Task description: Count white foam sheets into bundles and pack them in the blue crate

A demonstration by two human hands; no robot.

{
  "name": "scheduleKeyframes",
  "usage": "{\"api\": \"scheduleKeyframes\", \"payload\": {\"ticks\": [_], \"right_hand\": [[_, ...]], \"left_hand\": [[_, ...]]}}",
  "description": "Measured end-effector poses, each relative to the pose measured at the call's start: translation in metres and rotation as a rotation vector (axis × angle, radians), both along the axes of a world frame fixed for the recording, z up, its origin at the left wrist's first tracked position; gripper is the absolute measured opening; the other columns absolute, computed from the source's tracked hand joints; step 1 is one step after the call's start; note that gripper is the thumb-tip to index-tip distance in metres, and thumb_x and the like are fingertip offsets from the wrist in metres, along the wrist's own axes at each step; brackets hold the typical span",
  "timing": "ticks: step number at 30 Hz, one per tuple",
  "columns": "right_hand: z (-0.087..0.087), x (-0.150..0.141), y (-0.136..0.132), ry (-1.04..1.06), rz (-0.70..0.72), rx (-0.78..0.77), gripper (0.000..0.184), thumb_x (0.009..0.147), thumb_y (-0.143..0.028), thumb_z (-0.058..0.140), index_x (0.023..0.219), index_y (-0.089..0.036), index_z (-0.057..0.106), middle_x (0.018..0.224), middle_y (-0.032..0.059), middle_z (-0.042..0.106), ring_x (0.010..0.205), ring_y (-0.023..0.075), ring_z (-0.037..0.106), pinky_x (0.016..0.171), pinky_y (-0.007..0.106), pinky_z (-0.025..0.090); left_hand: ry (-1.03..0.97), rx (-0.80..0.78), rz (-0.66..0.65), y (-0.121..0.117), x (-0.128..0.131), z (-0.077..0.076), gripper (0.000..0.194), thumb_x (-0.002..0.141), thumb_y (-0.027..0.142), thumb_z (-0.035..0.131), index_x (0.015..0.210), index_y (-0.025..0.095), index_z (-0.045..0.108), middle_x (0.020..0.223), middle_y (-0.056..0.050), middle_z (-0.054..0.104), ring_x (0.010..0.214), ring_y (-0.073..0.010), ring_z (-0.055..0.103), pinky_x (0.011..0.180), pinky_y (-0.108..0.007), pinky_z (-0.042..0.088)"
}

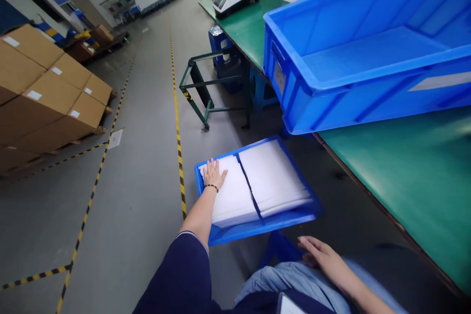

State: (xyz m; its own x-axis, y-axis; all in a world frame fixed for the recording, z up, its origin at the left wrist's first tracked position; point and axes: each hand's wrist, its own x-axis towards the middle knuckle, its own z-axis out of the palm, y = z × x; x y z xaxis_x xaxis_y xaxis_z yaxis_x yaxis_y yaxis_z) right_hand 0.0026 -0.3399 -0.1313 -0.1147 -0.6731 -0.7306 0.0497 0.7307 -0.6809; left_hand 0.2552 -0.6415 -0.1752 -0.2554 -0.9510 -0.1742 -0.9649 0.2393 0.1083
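A green bench [408, 171] carries a blue crate [338, 108] at its left edge. Beyond that edge, lower, a tray [257, 230] holds two white stacks [274, 174]. The left hand [213, 172] lies splayed on the left stack [235, 198] near the tray's far left corner; the right hand [318, 251], loosely uncurled, hangs just off the near right corner.

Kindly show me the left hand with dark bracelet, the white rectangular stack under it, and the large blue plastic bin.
Bare left hand [213, 174]: head view, back of the hand.
White rectangular stack [235, 195]: head view, top surface.
Large blue plastic bin [368, 99]: head view, near wall.
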Motion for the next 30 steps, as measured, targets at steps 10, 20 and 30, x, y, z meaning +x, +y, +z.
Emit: {"api": "scheduleKeyframes", "payload": {"ticks": [10, 20, 30], "right_hand": [[0.004, 0.001, -0.004, -0.014, 0.042, -0.004, 0.048, 0.074, -0.061, 0.045, 0.086, -0.015, 0.055, 0.078, 0.0046, 0.058, 0.059, 0.0121, 0.050, 0.053, 0.023, 0.040], [-0.001, 0.000, 0.004, 0.082, 0.132, -0.086, 0.051, 0.076, -0.061, 0.040, 0.096, -0.016, 0.056, 0.075, 0.0031, 0.057, 0.068, 0.0165, 0.054, 0.057, 0.024, 0.044], [0.016, -0.004, 0.010, 0.159, 0.096, -0.242, 0.048, 0.074, -0.061, 0.038, 0.083, -0.017, 0.055, 0.068, 0.0027, 0.057, 0.063, 0.0160, 0.057, 0.052, 0.023, 0.043]], "left_hand": [[0.075, 0.009, -0.171, 0.096, 0.014, 0.004, 0.071, 0.081, 0.053, 0.038, 0.140, 0.021, 0.014, 0.148, -0.007, 0.004, 0.135, -0.0238, -0.005, 0.108, -0.047, -0.004], [0.343, 0.037, -0.040, 0.100, 0.015, -0.011, 0.064, 0.075, 0.038, 0.052, 0.133, 0.016, 0.035, 0.144, -0.011, 0.023, 0.134, -0.0255, 0.010, 0.108, -0.045, -0.003], [1.120, -0.085, 0.056, 0.031, -0.122, 0.160, 0.059, 0.090, 0.043, 0.029, 0.138, 0.018, 0.007, 0.146, -0.012, 0.015, 0.133, -0.0187, 0.016, 0.107, -0.035, 0.022]]}}
